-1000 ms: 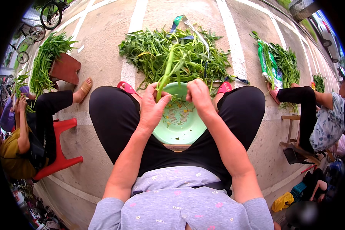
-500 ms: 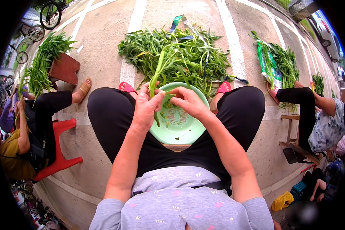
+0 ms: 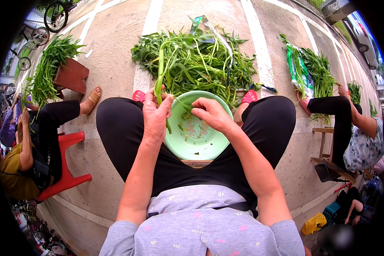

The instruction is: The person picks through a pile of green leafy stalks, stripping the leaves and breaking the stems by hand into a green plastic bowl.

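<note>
My left hand (image 3: 155, 116) is closed around a thick pale-green water spinach stalk (image 3: 160, 72), which stands up past my fingers with its lower end below my palm. My right hand (image 3: 213, 114) pinches a small water spinach leaf (image 3: 187, 105) whose thin stem stretches across to my left thumb. Whether that leaf is still joined to the stalk I cannot tell. Below both hands, between my knees, sits a light green plastic basin (image 3: 190, 149) holding a few green scraps. Just beyond it a big heap of water spinach (image 3: 209, 64) lies on the ground, with a loose strap across it.
A person on a red plastic stool (image 3: 68, 164) sits at the left, beside greens (image 3: 53, 64) piled on a brown box (image 3: 72, 76). At the right another person sits near more greens (image 3: 318, 70) and a green-white bag (image 3: 295, 68). My feet wear red slippers (image 3: 249, 97).
My left hand has shifted a little left with the stalk, which now stands more upright. My right hand has drawn slightly apart from it, and the leaf now shows between them.
</note>
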`<state>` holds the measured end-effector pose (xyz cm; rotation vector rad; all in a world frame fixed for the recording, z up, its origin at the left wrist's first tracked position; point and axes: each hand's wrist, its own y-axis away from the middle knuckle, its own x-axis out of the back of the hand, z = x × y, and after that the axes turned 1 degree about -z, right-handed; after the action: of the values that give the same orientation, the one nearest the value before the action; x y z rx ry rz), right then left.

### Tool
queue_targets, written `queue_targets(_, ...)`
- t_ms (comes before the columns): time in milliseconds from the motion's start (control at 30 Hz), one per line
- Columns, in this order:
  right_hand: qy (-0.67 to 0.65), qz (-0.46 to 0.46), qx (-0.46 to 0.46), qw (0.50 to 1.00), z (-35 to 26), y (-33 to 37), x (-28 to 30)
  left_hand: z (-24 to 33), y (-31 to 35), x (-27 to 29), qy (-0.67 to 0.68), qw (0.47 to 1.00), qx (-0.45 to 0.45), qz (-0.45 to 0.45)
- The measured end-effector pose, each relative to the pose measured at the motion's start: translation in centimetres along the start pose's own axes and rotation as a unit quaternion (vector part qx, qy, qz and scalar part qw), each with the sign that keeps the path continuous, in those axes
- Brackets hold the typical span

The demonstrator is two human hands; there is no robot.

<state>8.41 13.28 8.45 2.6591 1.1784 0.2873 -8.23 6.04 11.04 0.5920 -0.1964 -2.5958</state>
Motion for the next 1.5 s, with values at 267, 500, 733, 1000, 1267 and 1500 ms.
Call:
queue_targets(267,-0.065,0.011,-0.015,0.998,0.1,-0.2,0.0,-0.7,-0.1,0.0,-0.024,0.999,0.019,-0.011)
queue_targets(500,0.159,0.180,0.129,0.962,0.5,-0.5,-0.1,-0.6,0.1,-0.4,-0.045,0.997,0.054,-0.025)
queue_targets(733,-0.087,0.021,0.045,0.995,-2.1,0.3,-0.3,-0.7,0.3,-0.7,-0.113,0.991,0.057,-0.047)
queue_targets(1000,0.160,0.120,0.151,0.968,-1.9,0.3,-0.6,-1.1,0.4,-0.8,-0.119,0.990,0.043,-0.054)
queue_targets(1267,0.123,0.136,0.136,0.974,-1.3,0.1,-0.9,-1.2,0.4,-1.1,-0.134,0.989,0.039,-0.057)
queue_targets(1500,-0.187,0.077,0.004,0.979,-1.1,0.0,-0.9,-1.2,0.3,-1.5,-0.132,0.989,0.018,-0.066)
